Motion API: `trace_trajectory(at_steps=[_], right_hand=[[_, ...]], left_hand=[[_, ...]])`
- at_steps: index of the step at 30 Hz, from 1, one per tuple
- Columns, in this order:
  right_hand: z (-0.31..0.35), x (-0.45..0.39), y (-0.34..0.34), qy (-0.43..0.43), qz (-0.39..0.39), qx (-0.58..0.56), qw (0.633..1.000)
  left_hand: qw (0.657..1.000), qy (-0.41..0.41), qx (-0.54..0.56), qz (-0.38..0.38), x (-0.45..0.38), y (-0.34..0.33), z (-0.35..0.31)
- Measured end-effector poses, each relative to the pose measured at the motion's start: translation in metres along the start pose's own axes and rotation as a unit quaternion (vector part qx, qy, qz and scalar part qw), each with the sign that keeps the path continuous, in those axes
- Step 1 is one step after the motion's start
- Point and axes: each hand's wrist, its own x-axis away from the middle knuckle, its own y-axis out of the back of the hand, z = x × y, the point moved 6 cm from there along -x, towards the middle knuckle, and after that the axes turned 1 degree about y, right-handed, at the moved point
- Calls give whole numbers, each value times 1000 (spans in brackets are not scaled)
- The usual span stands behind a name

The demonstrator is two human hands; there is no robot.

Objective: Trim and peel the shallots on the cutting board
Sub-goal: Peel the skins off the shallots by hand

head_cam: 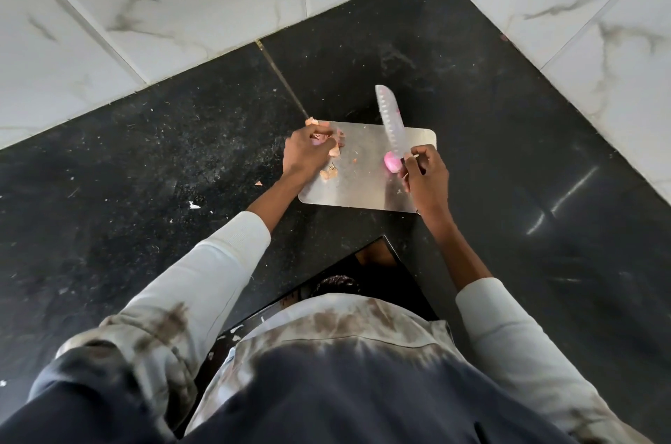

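Stained shirt (345, 327) fills btm of frame, black counter (145, 153) beyond, steel cutting board (359, 189) on it. R hand (426, 178) grips knife (390, 124), blade up; L hand (305, 153) pinches a part-hidden shallot (316, 139) at board's far-left corner. Approx halfway imo: one peeled shallot (392, 162) by blade, skins (328, 173) loose, L one unfinished.

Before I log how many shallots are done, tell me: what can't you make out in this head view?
- Left hand: curled fingers hide what it grips; only a pink sliver shows among the skins.
- Knife: its handle is hidden inside the right hand; the blade is motion-blurred.
- Peeled shallot: its far side sits behind the blade.
- Cutting board: the near right corner is covered by the right wrist.
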Motion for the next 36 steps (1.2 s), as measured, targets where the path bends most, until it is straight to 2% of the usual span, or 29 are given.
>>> trace_trajectory(at_steps=[5, 13, 22, 26, 31, 36], right_hand=[[3, 3, -23, -15, 95, -32, 995], [19, 20, -45, 28, 161, 8, 987], [13, 22, -36, 19, 191, 17, 981], [8, 19, -29, 6, 193, 11, 981], [3, 13, -19, -2, 167, 21, 986], [0, 4, 0, 28, 27, 15, 999]], left_hand=[[998, 7, 56, 22, 4, -11, -4], [996, 17, -45, -76, 19, -2, -14], [981, 69, -7, -179, 11, 18, 9], [974, 84, -36, -208, 1, 34, 21], [977, 88, -59, -183, -3, 35, 27], [988, 43, -85, -120, -2, 21, 27]])
